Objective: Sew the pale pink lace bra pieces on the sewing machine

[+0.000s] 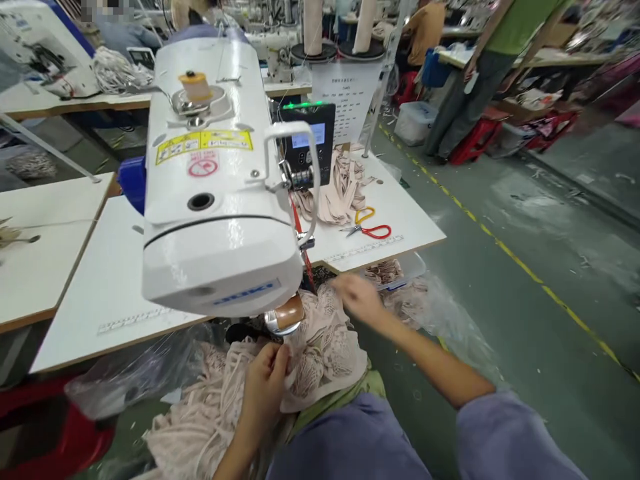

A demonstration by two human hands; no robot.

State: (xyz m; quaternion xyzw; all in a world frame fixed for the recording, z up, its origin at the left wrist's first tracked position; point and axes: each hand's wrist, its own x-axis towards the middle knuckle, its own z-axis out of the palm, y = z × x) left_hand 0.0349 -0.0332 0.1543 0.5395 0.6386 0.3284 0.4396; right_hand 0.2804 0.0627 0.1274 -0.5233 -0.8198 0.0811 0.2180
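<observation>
A pale pink lace bra lies over my lap, just below the head of a white sewing machine. Thumb and fingers of my left hand pinch its near-left edge, beside the machine's rounded metal and brown part. My right hand, a little blurred, is closed at the bra's upper right edge; its fingertips partly hide what they grip. To the left of my left hand hangs a heap of pale pink bras and straps.
Scissors with red and yellow handles lie on the white table, near a pile of pale fabric strips. A control panel stands behind. Below the table's right edge is a clear plastic bin. A person in green stands beyond.
</observation>
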